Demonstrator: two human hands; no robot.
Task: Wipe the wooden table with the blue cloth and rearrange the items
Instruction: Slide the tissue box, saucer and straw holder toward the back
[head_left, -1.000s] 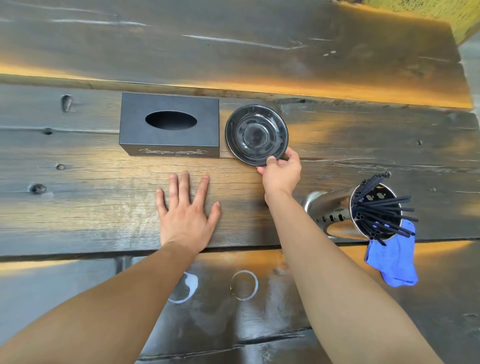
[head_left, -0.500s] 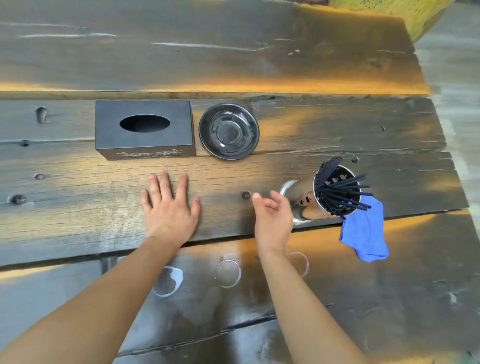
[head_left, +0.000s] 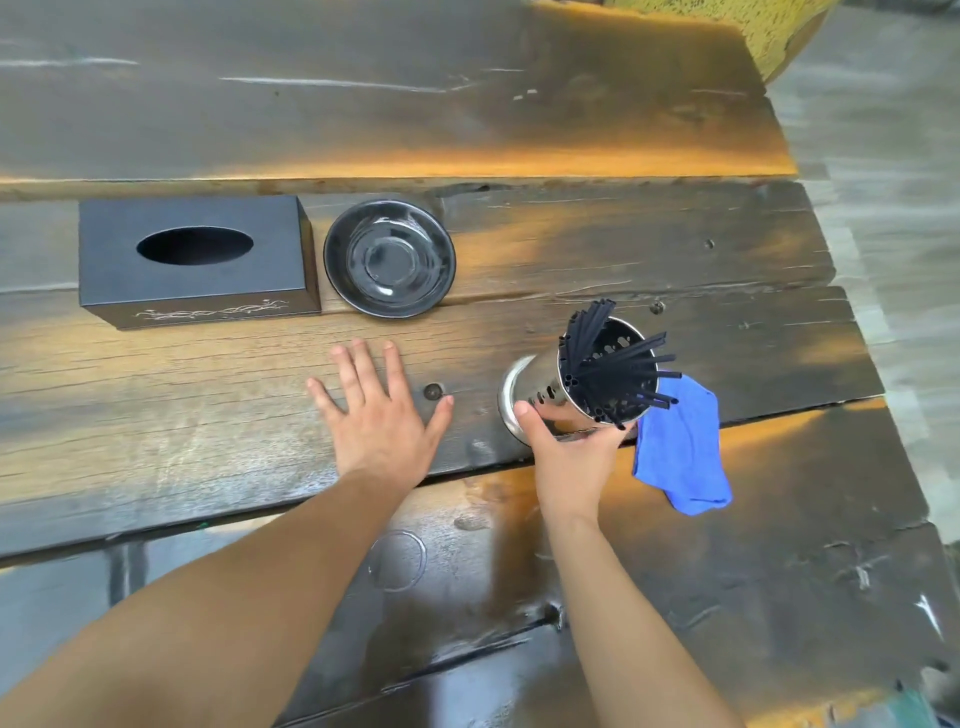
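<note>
My right hand (head_left: 569, 449) is wrapped around the lower side of a perforated steel holder (head_left: 540, 387) that stands on the wooden table (head_left: 649, 249) and is full of black straws (head_left: 610, 364). Just right of the holder lies the crumpled blue cloth (head_left: 680, 449), partly behind it. My left hand (head_left: 379, 415) rests flat on the planks with fingers spread, holding nothing. Further back, a black tissue box (head_left: 195, 262) with an oval slot sits beside a black round dish (head_left: 389, 258).
The table's right edge runs down the right side, with grey floor (head_left: 893, 208) beyond. A yellow object (head_left: 769, 26) shows at the top right corner. White ring marks (head_left: 397, 561) lie on the near planks between my forearms.
My right hand let go of the black dish, drew back toward me and then closed around the steel straw holder. My left hand stayed flat on the table.
</note>
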